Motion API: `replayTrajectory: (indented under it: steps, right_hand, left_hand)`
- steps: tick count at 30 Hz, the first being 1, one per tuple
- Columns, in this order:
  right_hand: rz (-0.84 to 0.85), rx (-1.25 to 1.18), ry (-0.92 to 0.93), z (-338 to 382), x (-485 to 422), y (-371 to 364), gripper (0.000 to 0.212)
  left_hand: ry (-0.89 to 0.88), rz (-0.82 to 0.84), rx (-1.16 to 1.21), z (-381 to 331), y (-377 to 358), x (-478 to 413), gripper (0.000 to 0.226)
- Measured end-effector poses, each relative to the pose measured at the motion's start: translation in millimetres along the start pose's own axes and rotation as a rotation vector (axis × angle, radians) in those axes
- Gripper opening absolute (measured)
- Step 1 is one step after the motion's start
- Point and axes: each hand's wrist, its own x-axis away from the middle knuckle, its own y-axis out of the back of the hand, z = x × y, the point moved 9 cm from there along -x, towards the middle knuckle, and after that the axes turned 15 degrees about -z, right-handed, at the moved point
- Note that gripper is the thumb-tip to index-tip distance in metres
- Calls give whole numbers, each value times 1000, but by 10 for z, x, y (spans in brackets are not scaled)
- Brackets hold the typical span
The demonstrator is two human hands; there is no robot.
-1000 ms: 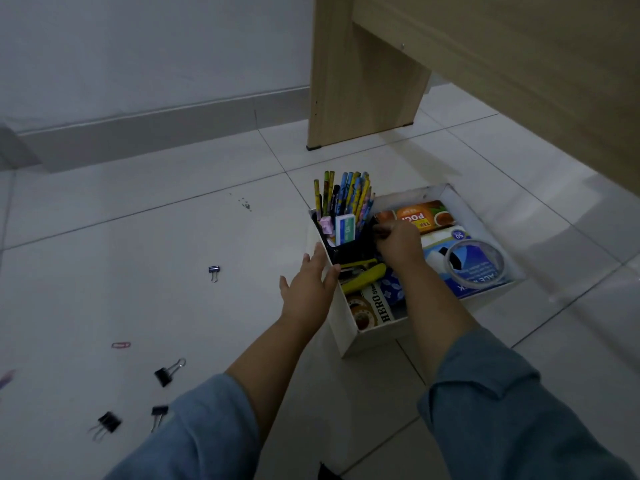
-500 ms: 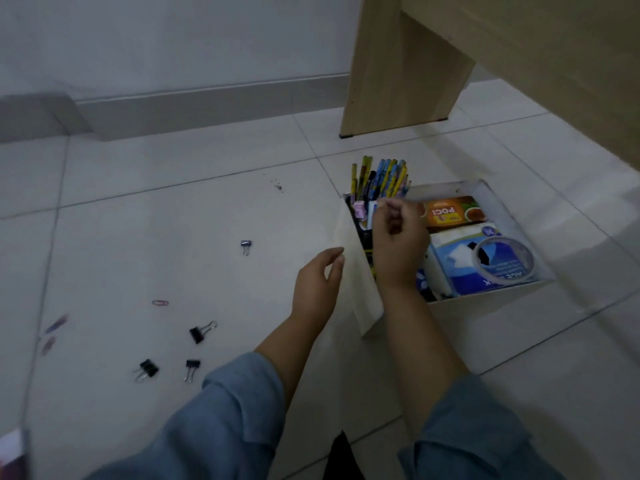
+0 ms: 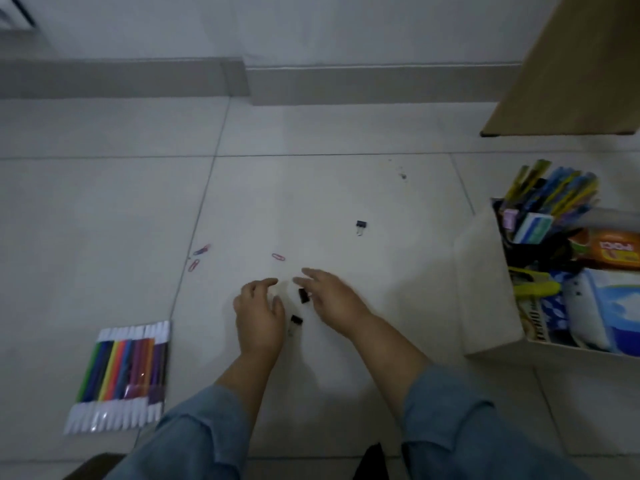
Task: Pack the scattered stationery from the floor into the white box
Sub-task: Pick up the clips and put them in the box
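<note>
Floor (image 3: 311, 195) open; left hand (image 3: 258, 315), right hand (image 3: 334, 301) (loose) flank clip (image 3: 303, 295).

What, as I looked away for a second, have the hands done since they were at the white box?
Both hands left the white box and moved left: the left hand and right hand hover over two black binder clips on the floor, neither plainly gripped. The lone clip and the paper clips stayed put.
</note>
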Motion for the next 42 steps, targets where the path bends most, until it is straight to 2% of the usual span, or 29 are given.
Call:
replayTrajectory:
  steps: [2,4,6,9,12,16,21,26,28,30,32,34,36,38,40,42]
  right_hand:
    - [124,136,68,-17,41,-251,53]
    - [138,166,88,-86,54,-298,47]
    - [75,158,106,-107,60,-204,38]
    - [-48,163,43,-162,21,11,33]
    - [-151,61,201,78,85,121,27]
    - [-31,24,470,437,303,-57,25]
    - [-64,87,707,557,504,-132,32]
    - [-56,162,749,491,514,-137,27]
    - [-10,169,643,415,433,-166,21]
    - [47,208,490,225,343,-211,28]
    - [25,175,302,29,245,-114,31]
    - [-168,-45,32,-175,114,213,24]
    - [-404,-331,-321,-507,62,563,16]
    - [-562,-650,-633,-851,101,735,14]
    - [-639,-864,-799,-1057,120,806,15]
    - [-672,-1024,-857,-1161,106,842,15]
  left_hand:
    - [-7,51,-181,203,48,-59,39]
    - [-27,93,-228,275,52,-82,42]
    - [-42,65,-193,263,105,-92,44]
    - [-82,-44,-268,296,256,-99,48]
    - [23,22,-328,535,249,-67,50]
    - [61,68,-221,600,160,-33,40]
    - [24,55,-68,415,54,-83,38]
    - [29,29,114,127,-47,-186,36]
    - [80,16,227,29,-68,-242,35]
    - [126,10,330,-81,-107,-311,32]
    - [135,31,394,-242,-205,-400,29]
    - [91,76,418,-477,-352,-496,29]
    - [22,133,417,-755,-541,-578,30]
    - [-46,203,371,-1034,-783,-633,31]
    - [-121,279,281,-1280,-1034,-667,33]
    - [-200,342,196,-1487,-1270,-702,39]
